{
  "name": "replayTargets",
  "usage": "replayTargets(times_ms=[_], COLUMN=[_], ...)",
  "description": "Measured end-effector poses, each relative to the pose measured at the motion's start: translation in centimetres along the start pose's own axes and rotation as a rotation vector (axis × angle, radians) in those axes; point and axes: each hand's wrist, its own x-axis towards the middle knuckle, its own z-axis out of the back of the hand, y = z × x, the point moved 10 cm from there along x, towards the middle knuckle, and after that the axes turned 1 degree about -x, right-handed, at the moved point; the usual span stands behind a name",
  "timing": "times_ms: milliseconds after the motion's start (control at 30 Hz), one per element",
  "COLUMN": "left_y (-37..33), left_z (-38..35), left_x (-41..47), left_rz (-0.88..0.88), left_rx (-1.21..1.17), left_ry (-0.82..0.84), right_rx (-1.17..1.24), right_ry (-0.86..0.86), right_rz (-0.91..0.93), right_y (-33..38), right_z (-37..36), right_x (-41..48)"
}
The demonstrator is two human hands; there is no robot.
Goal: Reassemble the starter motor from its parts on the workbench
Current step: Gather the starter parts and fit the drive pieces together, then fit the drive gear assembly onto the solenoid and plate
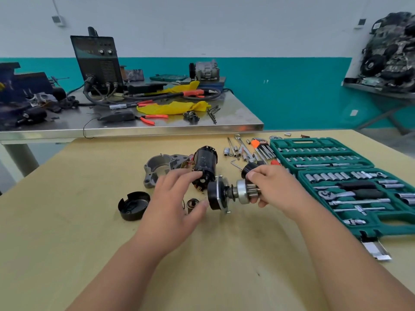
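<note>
The left hand (177,198) and right hand (272,187) are bare; the left forearm (116,265) and right forearm (336,254) behind them are uncovered too.

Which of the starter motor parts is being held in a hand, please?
The pinion drive assembly, gripped by the right hand; the black end cap and grey housing lie on the bench.

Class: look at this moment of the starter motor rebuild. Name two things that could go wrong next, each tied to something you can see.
1. The right hand holds the drive assembly only by its pinion end. The black disc end is not held, so it might slip from the grip.
2. The left hand is spread just above the small metal sleeve. A careless sweep could knock it rolling.
</note>
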Motion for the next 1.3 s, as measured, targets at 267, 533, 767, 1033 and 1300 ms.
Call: replayTargets(times_ms=[267,533,767,1033,1300], left_y=[-0.6,-3.7,-5.4,-2.7,-2.1], left_z=[-3.8,-9.3,-9.2,-8.7,-10.2], left_x=[-2.3,-5.6,-6.2,-5.5,-6.9], left_rz=[0.489,0.933,0.968,0.918,0.954], left_rx=[-0.829,-1.475,-1.823,-1.377,-1.331], left_ry=[0.167,0.362,0.538,0.433,0.524], right_rx=[0.317,0.158,0.079,0.068,0.240], right_ry=[-0.127,-0.251,0.322,0.058,-0.076], right_rz=[0.105,0.349,0.352,0.234,0.205], right_y=[2.1,7.2,6.0,4.5,3.5], right_z=[2.6,1.2,-3.8,-3.5,-3.6], right_x=[-1.4,-4.8,-4.7,-3.4,-2.8])
